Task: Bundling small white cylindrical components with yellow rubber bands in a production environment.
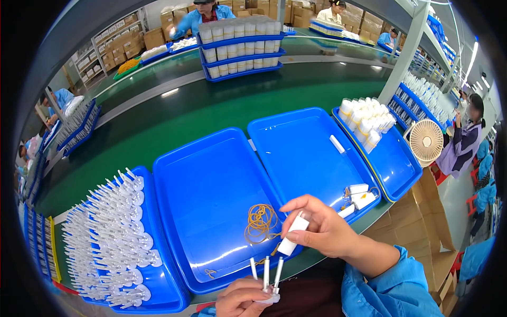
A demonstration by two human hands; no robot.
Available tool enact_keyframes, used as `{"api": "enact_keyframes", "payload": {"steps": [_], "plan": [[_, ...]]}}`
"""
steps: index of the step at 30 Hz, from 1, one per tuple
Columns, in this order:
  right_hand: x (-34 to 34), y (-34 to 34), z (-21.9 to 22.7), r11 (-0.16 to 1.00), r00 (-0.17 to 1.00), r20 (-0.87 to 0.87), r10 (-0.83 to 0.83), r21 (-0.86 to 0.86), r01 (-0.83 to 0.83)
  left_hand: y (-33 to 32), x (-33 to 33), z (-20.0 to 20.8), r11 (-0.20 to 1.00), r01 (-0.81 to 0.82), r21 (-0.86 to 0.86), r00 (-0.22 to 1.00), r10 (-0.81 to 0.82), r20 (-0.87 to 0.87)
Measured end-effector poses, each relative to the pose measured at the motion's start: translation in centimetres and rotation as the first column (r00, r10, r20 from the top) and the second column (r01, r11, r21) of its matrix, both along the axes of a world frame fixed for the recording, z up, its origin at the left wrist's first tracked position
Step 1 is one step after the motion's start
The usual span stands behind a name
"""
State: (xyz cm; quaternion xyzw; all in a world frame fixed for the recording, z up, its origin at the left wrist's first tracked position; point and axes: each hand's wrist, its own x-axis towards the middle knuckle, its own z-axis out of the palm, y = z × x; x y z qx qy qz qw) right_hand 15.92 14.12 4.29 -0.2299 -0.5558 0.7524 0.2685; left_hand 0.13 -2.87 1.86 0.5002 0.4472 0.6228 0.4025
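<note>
My left hand [244,297], at the lower edge, grips a white round base with three upright rods [266,273]. Just above it and to the right, my right hand [327,228] pinches a small white rectangular block [294,232] between thumb and fingers. The block's lower end is close to the tip of the right-hand rod; whether they touch I cannot tell. Beyond my hands lies a blue tray [198,185] with a tangle of tan rubber bands [260,222]. In the blue tray to its right [301,145] are several white blocks [362,198], some with bands by them.
At left, a blue tray [168,288] is heaped with similar rod pieces [105,238]. White banded bundles [364,119] fill part of the right tray [393,169], near a round fan [425,141]. Stacked trays [242,50] stand across the green belt [211,103]; other people work around it.
</note>
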Motion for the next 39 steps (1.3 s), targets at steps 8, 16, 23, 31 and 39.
{"api": "enact_keyframes", "payload": {"steps": [8,16,23,31,39], "plan": [[-0.4,-0.2,-0.2,0.93,0.983,-0.179,0.043,-0.352,-0.105,0.9,0.2,0.0,0.999,-0.009,0.053,0.987,0.018,-0.157],[0.5,-0.1,-0.5,0.961,0.988,-0.068,0.137,-0.234,-0.15,1.2,0.1,-0.3,1.0,0.013,0.021,0.989,-0.01,-0.148],[1.4,0.0,2.0,0.825,0.928,0.367,0.058,0.506,-0.252,1.8,-0.2,-0.1,0.999,0.037,0.012,0.979,-0.034,-0.2],[2.1,-1.6,0.7,0.897,0.899,0.287,0.331,0.199,-0.394,2.1,0.3,-0.3,0.982,0.155,0.103,0.944,-0.116,-0.31],[2.8,-4.2,-1.8,0.806,0.976,0.113,0.189,0.55,-0.219,1.4,1.1,-1.6,0.998,0.058,0.018,0.992,-0.055,-0.11]]}}
